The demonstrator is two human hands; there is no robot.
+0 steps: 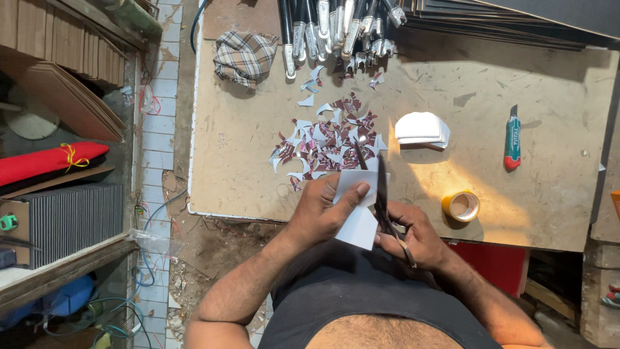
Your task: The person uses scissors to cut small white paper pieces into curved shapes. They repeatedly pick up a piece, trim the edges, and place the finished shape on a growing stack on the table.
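Observation:
My left hand (pixel 323 210) pinches a white card (pixel 359 223) just above the near edge of the board table (pixel 549 207). Beside it my right hand (pixel 413 236) grips black scissors (pixel 380 187) whose blades point away from me along the card's right edge. Beyond the hands a heap of small purple and white paper offcuts (pixel 329 142) lies on the board. To the right of the heap sits a small stack of cut white cards (pixel 421 129).
A yellow tape roll (pixel 461 206) lies right of my hands, a teal utility knife (pixel 512 139) farther right. A checked cloth cap (pixel 244 57) and a row of metal-tipped tools (pixel 336 29) sit at the far edge. Stacked boards and a red bundle (pixel 48 161) fill the left side.

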